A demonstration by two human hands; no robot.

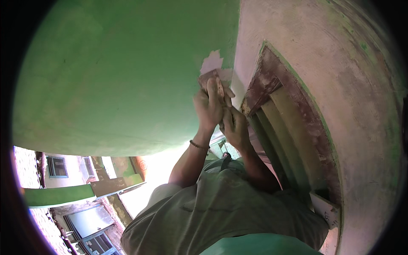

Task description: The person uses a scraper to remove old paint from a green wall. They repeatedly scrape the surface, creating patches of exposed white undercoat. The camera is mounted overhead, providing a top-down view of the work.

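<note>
My left hand (207, 106) grips a flat, rectangular scraper-like tool (207, 76), its thumb laid along the brownish face. Just below it, my right hand (236, 129) is curled near the tool's lower end and appears to hold it there; the fingers partly hide that end. The tool's far edge lies at a ragged pale patch (212, 61) in a green painted surface (127, 70). Whether the edge touches the surface cannot be told. A second pale area (226, 74) lies to the right, close to the corner with a whitish wall (306, 35).
To the right, a worn brown frame (266, 68) surrounds slatted panels (296, 127), with a pale board (325, 208) at its lower end. A green beam (60, 195) and a building with a blue-framed window (58, 166) stand outside at lower left.
</note>
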